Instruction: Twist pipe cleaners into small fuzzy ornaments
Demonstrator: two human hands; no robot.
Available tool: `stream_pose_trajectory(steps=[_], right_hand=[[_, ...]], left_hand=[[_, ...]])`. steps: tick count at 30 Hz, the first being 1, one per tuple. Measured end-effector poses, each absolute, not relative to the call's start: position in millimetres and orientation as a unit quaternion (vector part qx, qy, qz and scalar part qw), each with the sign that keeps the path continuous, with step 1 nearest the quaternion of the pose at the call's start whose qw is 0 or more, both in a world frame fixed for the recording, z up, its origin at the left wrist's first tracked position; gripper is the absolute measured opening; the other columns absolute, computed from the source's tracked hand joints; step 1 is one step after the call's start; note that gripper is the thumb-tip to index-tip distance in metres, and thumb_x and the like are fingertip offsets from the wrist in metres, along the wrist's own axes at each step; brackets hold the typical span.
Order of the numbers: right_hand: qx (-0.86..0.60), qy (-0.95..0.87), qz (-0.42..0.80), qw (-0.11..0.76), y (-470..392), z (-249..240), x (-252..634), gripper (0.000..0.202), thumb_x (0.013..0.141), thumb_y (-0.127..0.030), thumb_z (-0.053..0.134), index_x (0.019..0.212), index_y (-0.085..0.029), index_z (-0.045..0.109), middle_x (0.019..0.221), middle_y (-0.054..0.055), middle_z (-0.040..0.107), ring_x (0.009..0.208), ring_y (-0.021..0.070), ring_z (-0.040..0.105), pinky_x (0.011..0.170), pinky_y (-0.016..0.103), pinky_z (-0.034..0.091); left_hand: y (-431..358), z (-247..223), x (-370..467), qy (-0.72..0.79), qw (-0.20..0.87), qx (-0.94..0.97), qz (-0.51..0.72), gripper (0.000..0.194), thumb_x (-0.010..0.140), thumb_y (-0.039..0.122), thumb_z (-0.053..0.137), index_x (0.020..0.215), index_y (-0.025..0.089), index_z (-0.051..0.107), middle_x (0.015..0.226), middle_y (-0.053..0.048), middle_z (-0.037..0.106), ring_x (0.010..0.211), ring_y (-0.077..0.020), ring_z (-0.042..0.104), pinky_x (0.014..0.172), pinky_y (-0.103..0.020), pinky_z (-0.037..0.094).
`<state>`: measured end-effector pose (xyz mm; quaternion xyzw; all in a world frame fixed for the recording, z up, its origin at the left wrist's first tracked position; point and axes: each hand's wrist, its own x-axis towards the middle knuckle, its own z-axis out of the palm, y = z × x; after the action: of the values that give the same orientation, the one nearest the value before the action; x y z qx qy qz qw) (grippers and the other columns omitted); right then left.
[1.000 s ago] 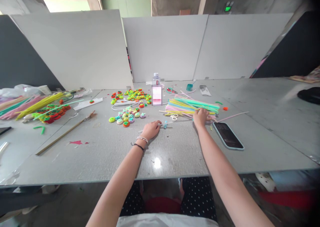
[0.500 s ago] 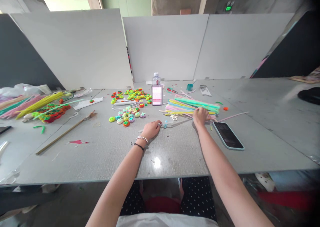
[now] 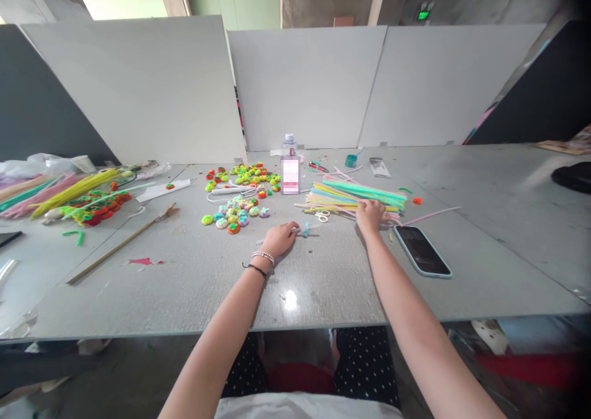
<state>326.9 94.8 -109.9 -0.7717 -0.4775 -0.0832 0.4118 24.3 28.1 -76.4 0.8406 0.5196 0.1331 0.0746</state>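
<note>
My left hand (image 3: 281, 239) rests on the grey table, its fingers closed on a thin pale strip with a small light-blue knotted piece (image 3: 306, 229) near its right end. My right hand (image 3: 370, 215) lies on the near edge of a bundle of pastel pipe cleaners (image 3: 355, 191), fingers drawn together; what they pinch is too small to name. Between the hands and slightly behind are white-handled scissors (image 3: 322, 216). A heap of small colourful fuzzy flower-like pieces (image 3: 237, 211) sits behind and left of my left hand.
A phone (image 3: 422, 251) lies right of my right forearm. A bottle (image 3: 290, 167) stands behind the hands. At left are a wooden stick (image 3: 115, 248), yellow pipe cleaners (image 3: 76, 191) and red-green pieces (image 3: 99, 207). White panels (image 3: 307, 90) line the table's back.
The thin strand that stretched from the blue piece toward my right hand no longer shows there. Both hands stay in nearly the same places.
</note>
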Motion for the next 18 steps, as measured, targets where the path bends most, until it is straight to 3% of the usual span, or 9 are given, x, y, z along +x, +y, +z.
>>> stream_pose_trajectory(steps=[13, 18], right_hand=[[-0.791, -0.477, -0.097, 0.372, 92.9, -107.2, 324.0, 0.021, 0.079, -0.022, 0.045, 0.087, -0.017, 0.064, 0.101, 0.014, 0.057, 0.104, 0.0324, 0.041, 0.086, 0.052, 0.025], [-0.796, -0.481, -0.093, 0.355, 91.2, -104.8, 321.9, 0.024, 0.079, -0.020, 0.046, 0.096, -0.018, 0.062, 0.105, 0.013, 0.056, 0.106, 0.0315, 0.041, 0.087, 0.052, 0.024]], left_hand=[[28.4, -77.0, 23.6, 0.516, 0.072, 0.843, 0.134, 0.032, 0.090, 0.027, 0.036, 0.117, 0.026, 0.053, 0.108, -0.004, 0.067, 0.094, -0.0194, 0.063, 0.074, -0.027, 0.045], [29.0, -78.1, 23.6, 0.515, 0.069, 0.844, 0.137, 0.031, 0.091, 0.027, 0.036, 0.117, 0.027, 0.053, 0.107, -0.004, 0.068, 0.094, -0.0195, 0.063, 0.073, -0.027, 0.044]])
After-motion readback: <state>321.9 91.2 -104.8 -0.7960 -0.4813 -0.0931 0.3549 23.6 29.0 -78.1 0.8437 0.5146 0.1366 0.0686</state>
